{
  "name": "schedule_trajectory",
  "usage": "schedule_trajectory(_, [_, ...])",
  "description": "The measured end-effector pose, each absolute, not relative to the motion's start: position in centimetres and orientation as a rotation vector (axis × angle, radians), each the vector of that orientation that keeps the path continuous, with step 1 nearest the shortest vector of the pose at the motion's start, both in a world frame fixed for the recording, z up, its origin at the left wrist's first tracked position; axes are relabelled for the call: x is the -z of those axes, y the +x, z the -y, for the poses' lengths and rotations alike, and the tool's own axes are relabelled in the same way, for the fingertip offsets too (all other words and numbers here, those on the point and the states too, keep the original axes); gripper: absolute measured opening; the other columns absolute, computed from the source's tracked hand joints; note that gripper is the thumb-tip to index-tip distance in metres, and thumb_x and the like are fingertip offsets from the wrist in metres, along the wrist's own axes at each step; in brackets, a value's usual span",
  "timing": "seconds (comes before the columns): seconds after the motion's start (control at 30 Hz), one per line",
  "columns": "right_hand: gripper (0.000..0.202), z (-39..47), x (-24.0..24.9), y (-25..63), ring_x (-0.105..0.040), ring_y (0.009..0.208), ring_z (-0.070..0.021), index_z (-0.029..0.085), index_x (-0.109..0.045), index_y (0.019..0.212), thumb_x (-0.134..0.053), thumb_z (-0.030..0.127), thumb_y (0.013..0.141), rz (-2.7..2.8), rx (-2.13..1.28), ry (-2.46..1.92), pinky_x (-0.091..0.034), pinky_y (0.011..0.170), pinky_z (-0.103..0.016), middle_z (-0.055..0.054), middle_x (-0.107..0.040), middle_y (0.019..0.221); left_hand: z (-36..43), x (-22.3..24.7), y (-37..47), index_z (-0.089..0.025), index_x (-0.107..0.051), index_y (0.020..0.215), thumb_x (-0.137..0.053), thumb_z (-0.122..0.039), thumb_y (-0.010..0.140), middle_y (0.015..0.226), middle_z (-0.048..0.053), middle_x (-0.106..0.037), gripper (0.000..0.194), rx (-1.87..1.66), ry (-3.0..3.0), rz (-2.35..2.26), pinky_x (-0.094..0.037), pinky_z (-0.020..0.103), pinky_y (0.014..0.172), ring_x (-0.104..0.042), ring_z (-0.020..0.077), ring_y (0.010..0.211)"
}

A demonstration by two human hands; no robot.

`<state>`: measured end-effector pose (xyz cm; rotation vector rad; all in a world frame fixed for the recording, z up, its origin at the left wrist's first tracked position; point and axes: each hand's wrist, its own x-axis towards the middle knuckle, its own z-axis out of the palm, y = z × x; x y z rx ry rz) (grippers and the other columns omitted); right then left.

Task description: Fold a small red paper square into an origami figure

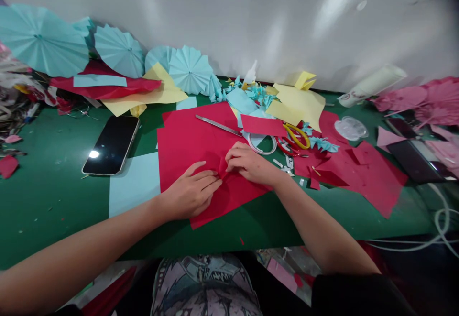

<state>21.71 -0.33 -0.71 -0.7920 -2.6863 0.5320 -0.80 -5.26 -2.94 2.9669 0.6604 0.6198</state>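
Red paper sheets [186, 148] lie stacked in front of me on the green table. On top, between my hands, is a small folded piece of red paper [221, 167], hard to tell from the sheets beneath. My left hand [193, 189] rests with fingers stretched out and thumb apart, fingertips touching the small piece's near end. The fingers of my right hand [247, 163] are curled and pinch its right side; the fingertips partly cover it. Just beyond them, a slim metal craft knife [218, 125] lies across the sheets.
A phone [112, 145] and light blue paper [134, 182] lie left. Yellow-handled scissors [298, 136], a white tape ring [263, 152] and red scraps [373, 172] are right. Blue pleated paper fans [190, 70] lean against the wall. A white bottle [251, 73] stands behind.
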Motion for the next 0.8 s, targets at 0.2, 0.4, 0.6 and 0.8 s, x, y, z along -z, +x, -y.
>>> schedule_trajectory(0.2, [0.028,0.1,0.6,22.4,-0.045,0.084,-0.0170,0.018,-0.068,0.076,-0.046,0.000,0.077,2.720,-0.529,-0.744,-0.038,0.075,-0.032,-0.006,-0.058,0.085,5.3,2.8,-0.7,-0.011,-0.051,0.121,-0.040,-0.019,0.088,0.106,0.009,-0.063,0.036,-0.500,2.962,-0.670,-0.027,0.047,0.103,-0.052,0.0231,0.108])
schedule_trajectory(0.4, [0.020,0.3,-0.1,22.5,-0.047,0.086,-0.0183,0.019,-0.071,0.082,-0.052,0.014,0.082,2.796,-0.507,-0.773,-0.038,0.076,-0.033,-0.007,-0.058,0.087,5.4,2.5,-0.8,-0.014,-0.054,0.118,-0.042,-0.020,0.087,0.108,0.009,-0.061,0.034,-0.424,2.961,-0.698,-0.026,0.050,0.102,-0.051,0.0245,0.108])
schedule_trajectory(0.6, [0.022,1.0,-0.7,22.0,-0.045,0.083,-0.0172,0.023,-0.071,0.093,-0.052,0.018,0.082,2.942,-0.513,-0.752,-0.033,0.075,-0.034,-0.007,-0.056,0.092,5.4,2.5,-0.7,-0.015,-0.059,0.111,-0.045,-0.022,0.086,0.109,0.009,-0.060,0.029,-0.396,2.973,-0.752,-0.026,0.051,0.102,-0.049,0.0264,0.112])
schedule_trajectory(0.8, [0.023,0.3,-0.7,23.1,-0.043,0.079,-0.0165,0.026,-0.072,0.091,-0.050,0.025,0.085,2.973,-0.458,-0.865,-0.028,0.072,-0.033,-0.005,-0.052,0.086,5.4,2.5,-0.8,-0.016,-0.062,0.105,-0.046,-0.020,0.085,0.109,0.010,-0.061,0.025,-0.454,2.977,-0.723,-0.025,0.053,0.102,-0.051,0.0254,0.111])
